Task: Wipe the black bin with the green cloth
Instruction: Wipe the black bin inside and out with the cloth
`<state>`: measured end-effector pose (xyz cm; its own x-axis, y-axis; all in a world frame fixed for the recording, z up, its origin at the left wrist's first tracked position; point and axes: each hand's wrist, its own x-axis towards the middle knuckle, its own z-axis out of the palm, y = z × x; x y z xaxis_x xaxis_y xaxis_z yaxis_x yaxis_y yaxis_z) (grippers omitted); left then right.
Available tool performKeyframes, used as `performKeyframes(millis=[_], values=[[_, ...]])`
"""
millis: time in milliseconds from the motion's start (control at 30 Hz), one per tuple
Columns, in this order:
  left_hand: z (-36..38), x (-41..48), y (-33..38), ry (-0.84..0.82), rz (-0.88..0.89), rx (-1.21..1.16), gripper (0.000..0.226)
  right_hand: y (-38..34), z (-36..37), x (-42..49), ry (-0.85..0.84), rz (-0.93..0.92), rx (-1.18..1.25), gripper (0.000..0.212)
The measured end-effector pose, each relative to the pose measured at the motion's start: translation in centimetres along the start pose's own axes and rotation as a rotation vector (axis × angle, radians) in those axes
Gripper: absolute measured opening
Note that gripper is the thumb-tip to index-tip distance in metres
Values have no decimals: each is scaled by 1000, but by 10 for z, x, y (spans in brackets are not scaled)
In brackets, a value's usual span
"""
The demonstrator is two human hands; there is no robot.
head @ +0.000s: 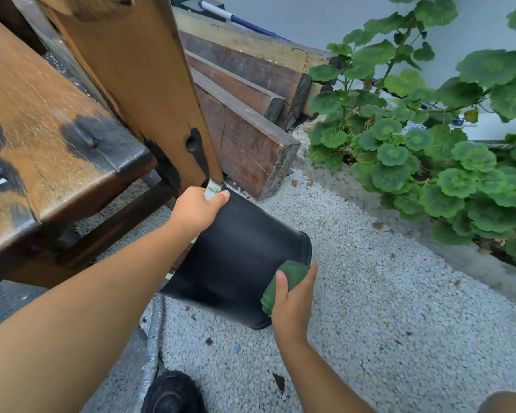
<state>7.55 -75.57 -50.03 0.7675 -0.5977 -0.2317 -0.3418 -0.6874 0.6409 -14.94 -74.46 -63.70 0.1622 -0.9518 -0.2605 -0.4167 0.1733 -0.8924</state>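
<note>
The black bin (236, 257) lies tilted on white gravel in the middle of the view, its dark side facing up. My left hand (195, 208) grips its far end, thumb over the edge, close to the wooden leg. My right hand (292, 302) presses the bunched green cloth (286, 278) against the bin's near right end. Part of the cloth is hidden under my fingers.
A worn wooden bench (51, 150) and its slanted leg (149, 93) stand at the left. Stacked timber beams (245, 114) lie behind the bin. Leafy green plants (429, 144) fill the right. A grey hose (154, 347) and a dark shoe (173, 391) sit near the bottom.
</note>
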Motion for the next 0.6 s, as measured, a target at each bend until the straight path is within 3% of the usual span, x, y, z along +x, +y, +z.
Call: performKeyframes(millis=[167, 267, 467, 600], values=[[-1, -3, 1, 84, 4, 43, 49, 2, 10, -12, 15, 35, 29, 92], [-6, -16, -9, 216, 58, -76, 49, 0, 5, 1, -2, 11, -25, 87], [-15, -69, -60, 22, 97, 25, 44, -6, -9, 23, -79, 23, -59, 82], [-24, -68, -38, 51, 133, -3, 53, -7, -13, 25, -104, 71, -29, 72]])
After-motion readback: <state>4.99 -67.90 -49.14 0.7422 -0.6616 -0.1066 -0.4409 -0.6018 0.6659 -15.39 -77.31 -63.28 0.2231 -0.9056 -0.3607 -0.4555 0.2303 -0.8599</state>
